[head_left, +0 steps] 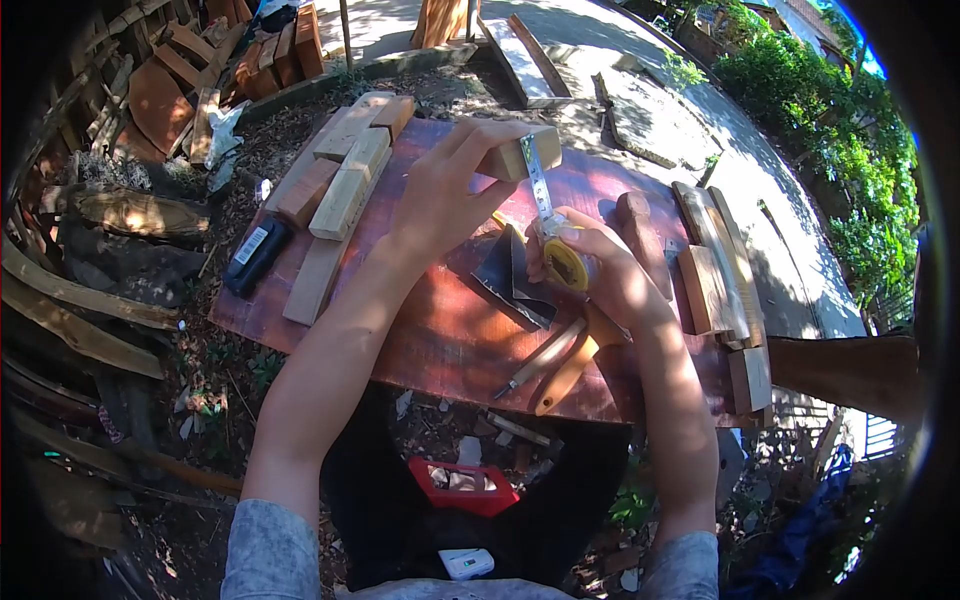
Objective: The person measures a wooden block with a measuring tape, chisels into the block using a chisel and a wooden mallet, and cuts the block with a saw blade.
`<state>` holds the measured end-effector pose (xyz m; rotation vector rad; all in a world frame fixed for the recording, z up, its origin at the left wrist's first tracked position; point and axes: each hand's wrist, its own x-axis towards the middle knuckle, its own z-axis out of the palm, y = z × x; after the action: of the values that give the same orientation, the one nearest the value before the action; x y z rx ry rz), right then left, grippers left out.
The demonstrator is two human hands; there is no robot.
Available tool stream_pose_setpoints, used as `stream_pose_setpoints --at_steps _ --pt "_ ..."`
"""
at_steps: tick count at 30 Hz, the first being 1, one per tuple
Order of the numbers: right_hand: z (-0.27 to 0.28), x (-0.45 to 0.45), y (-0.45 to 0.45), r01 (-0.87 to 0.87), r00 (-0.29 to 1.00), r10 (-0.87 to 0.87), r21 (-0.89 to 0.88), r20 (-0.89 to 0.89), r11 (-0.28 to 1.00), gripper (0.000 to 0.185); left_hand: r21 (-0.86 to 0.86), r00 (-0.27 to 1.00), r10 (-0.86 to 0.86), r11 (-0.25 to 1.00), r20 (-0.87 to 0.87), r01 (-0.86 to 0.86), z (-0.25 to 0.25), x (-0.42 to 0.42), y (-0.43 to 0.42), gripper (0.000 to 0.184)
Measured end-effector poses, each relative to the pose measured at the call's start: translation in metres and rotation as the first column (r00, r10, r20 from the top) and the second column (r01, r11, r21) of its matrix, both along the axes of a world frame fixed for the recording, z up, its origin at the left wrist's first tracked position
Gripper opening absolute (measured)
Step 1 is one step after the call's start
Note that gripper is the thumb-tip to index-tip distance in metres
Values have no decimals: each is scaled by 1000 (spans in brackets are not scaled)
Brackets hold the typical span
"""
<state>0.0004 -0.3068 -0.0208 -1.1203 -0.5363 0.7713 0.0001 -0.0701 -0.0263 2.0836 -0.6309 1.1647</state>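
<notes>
Raised above the reddish board table (pixel 420 340), my left hand (pixel 455 185) grips a wooden block (pixel 543 152) by its side. My right hand (pixel 600 255) is wrapped round a yellow tape measure (pixel 566 264), whose short blade (pixel 537 180) runs up against the end of the block. Under the hands lies a dark sheet (pixel 512 275) that looks like sandpaper. Close to my right wrist are a brush with an orange handle (pixel 567 374) and a thin wooden-handled tool (pixel 540 357). A rounded brown wooden piece (pixel 641 235) rests just beyond my right hand.
Wooden strips and blocks (pixel 350 185) line the table's left side, beside a dark bottle (pixel 257 255). More wood pieces (pixel 712 290) lie along the right edge. A red tray (pixel 425 480) is on the ground between my legs. Logs and bricks (pixel 285 55) are piled at left.
</notes>
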Motion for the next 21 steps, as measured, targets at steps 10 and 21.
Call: stream_pose_setpoints --at_steps 10,21 --pt "2 0 -1 2 1000 -2 7 1 1000 29 16 999 -25 1000 -23 25 1 -3 -4 61" --pt "7 -5 2 81 996 -79 -66 32 995 27 18 996 -61 998 -62 62 2 -4 -5 63"
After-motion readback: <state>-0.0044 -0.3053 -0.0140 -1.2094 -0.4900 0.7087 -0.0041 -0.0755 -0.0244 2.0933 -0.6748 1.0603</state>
